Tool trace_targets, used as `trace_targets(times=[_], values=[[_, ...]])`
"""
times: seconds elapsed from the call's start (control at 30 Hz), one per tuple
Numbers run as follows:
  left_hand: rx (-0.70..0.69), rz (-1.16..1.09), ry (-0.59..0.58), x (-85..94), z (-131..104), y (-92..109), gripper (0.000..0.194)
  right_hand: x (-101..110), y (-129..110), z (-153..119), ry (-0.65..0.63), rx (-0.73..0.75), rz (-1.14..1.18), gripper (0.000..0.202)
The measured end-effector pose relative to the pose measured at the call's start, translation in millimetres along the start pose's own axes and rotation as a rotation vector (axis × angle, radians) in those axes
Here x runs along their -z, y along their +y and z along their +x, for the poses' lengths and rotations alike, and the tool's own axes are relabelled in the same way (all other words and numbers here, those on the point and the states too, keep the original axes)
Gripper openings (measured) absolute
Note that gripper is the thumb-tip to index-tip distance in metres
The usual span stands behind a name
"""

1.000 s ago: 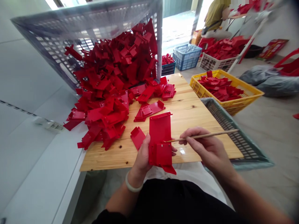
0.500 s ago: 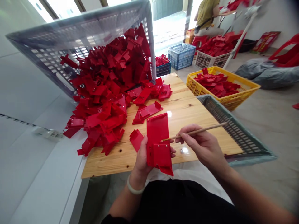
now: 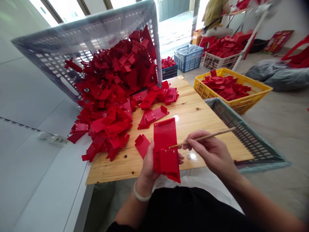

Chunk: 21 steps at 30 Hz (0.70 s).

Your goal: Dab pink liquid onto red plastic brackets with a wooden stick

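Note:
My left hand (image 3: 149, 162) is closed around a long red plastic part (image 3: 165, 137), tilted toward me above the wooden board. The part has raised ends and a boxed section with small metal pins on its lower half. Between the thumb and fingers of my right hand (image 3: 209, 148) is a thin wooden paintbrush (image 3: 214, 133). Its tip lies at the red part's middle, just above the boxed section; whether it touches I cannot tell. Another red part (image 3: 142, 145) rests on the board beside my left thumb, and two more overlap farther back.
A tipped grey crate (image 3: 84, 24) spills a heap of red parts (image 3: 106, 112) over the left of the wooden board (image 3: 106, 172). To the right are a yellow crate (image 3: 258, 91) of red parts and a grey-green crate (image 3: 263, 164). A person (image 3: 214, 14) sits at the back.
The brush tip has shifted slightly right and down along the red part. Both hands keep their grip, and the whole view has drifted a little to the right.

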<state>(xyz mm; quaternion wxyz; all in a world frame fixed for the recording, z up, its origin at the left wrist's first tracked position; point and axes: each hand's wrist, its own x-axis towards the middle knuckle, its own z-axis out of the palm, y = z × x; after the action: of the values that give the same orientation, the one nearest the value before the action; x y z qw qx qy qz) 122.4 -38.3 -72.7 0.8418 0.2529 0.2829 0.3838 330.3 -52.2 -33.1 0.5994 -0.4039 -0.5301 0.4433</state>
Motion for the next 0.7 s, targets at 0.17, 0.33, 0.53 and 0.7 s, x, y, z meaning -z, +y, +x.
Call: trace_targets(times=[0.17, 0.33, 0.53, 0.7], values=[[-0.015, -0.021, 0.007, 0.4, 1, -1, 0.08, 0, 2, 3, -0.021, 0.002, -0.002, 0.015], [-0.038, 0.085, 0.103, -5.8, 2, 0, 0.086, 4, 2, 5, -0.036, 0.01, -0.062, 0.012], [-0.1, 0.272, 0.223, -17.2, 3, 1, 0.087, 9, 3, 6, -0.12, 0.12, -0.141, 0.009], [-0.062, 0.269, 0.25, -12.4, 45, 4, 0.066, 30, 7, 4, 0.217, 0.102, -0.048, 0.005]])
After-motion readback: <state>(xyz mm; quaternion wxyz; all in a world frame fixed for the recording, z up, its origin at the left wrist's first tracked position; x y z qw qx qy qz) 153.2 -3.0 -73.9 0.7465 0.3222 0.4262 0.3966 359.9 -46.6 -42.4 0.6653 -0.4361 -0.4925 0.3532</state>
